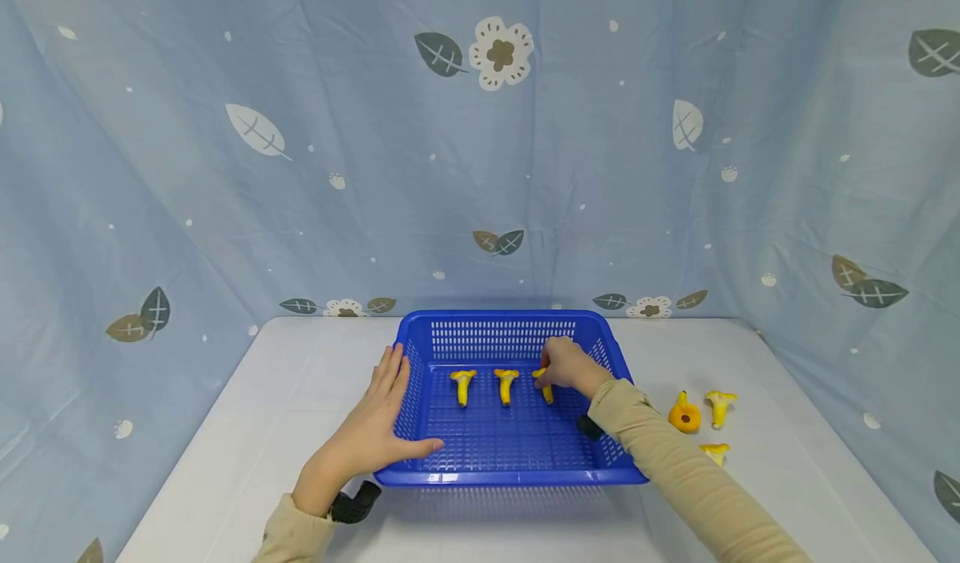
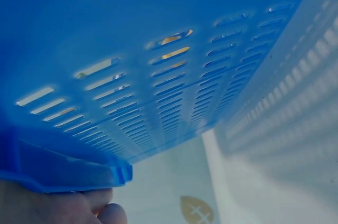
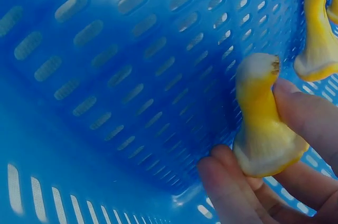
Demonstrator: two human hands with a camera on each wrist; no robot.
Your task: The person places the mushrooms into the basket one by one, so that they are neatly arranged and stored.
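Note:
A blue plastic basket with slotted walls stands on the table. My right hand is inside it at the right, pinching a yellow chanterelle mushroom between thumb and fingers, its dark-tipped stem end showing in the right wrist view. To the left of that one, two similar mushrooms, one in the middle and one further left, lie in a row on the basket's floor, stems toward me. My left hand rests on the basket's left rim with fingers straight and the thumb spread over the near left corner.
Right of the basket, on the white table, lie a rounder orange mushroom and two yellow ones, one behind and one nearer, partly hidden by my right sleeve. A blue patterned curtain hangs behind the table.

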